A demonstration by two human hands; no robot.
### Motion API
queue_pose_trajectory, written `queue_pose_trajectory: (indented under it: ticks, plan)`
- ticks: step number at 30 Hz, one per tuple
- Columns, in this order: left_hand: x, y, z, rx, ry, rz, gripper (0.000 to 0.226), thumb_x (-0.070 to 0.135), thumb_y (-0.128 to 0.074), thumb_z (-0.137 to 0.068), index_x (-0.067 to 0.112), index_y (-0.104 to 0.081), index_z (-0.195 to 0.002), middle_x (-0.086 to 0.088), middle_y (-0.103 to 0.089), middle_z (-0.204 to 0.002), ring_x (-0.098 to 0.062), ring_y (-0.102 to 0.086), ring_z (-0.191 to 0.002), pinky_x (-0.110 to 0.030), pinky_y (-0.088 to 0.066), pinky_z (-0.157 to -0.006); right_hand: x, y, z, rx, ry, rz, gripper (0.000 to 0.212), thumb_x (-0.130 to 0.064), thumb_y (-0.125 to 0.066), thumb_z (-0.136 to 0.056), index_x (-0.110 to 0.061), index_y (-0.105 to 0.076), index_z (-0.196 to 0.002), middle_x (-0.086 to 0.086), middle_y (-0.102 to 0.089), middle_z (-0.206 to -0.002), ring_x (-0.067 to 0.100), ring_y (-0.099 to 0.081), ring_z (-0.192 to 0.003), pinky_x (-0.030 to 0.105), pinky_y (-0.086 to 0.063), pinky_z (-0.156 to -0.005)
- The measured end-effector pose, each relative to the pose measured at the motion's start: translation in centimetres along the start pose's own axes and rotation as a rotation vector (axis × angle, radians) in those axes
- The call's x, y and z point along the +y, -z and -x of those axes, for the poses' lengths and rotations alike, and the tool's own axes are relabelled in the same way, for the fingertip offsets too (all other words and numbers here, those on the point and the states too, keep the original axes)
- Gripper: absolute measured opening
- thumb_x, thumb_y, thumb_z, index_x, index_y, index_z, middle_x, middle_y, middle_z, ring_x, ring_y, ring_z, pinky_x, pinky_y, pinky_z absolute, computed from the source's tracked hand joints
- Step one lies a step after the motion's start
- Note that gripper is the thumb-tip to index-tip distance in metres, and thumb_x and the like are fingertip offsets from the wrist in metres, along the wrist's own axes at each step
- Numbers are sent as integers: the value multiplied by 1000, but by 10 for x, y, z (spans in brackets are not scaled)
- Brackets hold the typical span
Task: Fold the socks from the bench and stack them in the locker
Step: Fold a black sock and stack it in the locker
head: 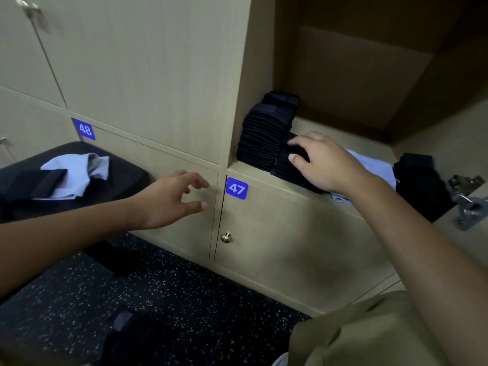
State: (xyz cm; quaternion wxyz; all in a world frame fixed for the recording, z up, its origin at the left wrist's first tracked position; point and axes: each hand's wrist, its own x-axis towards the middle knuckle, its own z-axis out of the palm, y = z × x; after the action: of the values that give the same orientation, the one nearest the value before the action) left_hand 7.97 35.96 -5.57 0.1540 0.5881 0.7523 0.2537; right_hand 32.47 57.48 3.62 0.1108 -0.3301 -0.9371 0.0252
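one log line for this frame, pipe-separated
step: stacking | right hand: pressing short sock stack in locker, beside tall stack | left hand: empty, mid-air | bench: unfolded clothes

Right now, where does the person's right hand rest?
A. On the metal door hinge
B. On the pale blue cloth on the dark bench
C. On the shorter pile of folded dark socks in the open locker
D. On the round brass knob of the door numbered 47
C: the right hand lies on the shorter pile of folded dark socks, beside the taller pile of folded dark socks in the open beige wooden locker.
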Motion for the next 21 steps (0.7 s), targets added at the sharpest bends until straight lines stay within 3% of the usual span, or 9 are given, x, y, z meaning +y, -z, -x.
queue_pose_trajectory:
  ticks: [4,9,12,16,19,21]
  plan:
    - [-17,-5,6,-56,3,-32,42,46,-69,-92,37,-56,-131,13,-53,-128,-8,-56,-113,-21,-43,-83,-34,0,16,142,147,-78,27,-32,-56,-100,-21,-65,-123,-1,-63,-114,19,-57,-106,41,-51,-88]
    - [-31,-3,14,-141,19,-86,38,45,-69,-92,36,-57,-128,13,-56,-121,-9,-58,-109,-29,-47,-92,-80,-25,33,7,271,-124,20,-34,-55,-101,-26,-62,-118,-13,-56,-105,6,-51,-88,31,-45,-72]
    - [-43,-10,26,-206,42,-121,34,42,-68,-94,34,-59,-126,12,-58,-120,-12,-59,-108,-34,-49,-96,-101,-64,39,-150,320,-90,26,-38,-53,-100,-28,-60,-123,-12,-58,-115,11,-54,-93,35,-49,-82]
    - [-71,-22,50,-362,120,-233,35,39,-65,-98,26,-58,-129,8,-58,-122,-11,-55,-107,-28,-43,-90,-123,-119,44,-422,393,20,35,-39,-51,-103,-27,-53,-136,-6,-56,-131,21,-59,-112,36,-49,-90]
    - [-105,-40,65,-513,149,-310,27,37,-65,-97,22,-57,-118,3,-57,-116,-18,-55,-103,-33,-47,-89,-135,-152,47,-556,440,86,40,-42,-53,-102,-28,-50,-140,-3,-54,-135,26,-58,-119,40,-50,-94]
    - [-129,-57,69,-595,177,-344,31,34,-66,-98,15,-57,-120,-6,-56,-121,-26,-56,-108,-41,-49,-93,-142,-165,46,-617,463,115,42,-44,-52,-102,-29,-48,-142,-3,-52,-136,27,-58,-120,39,-50,-94]
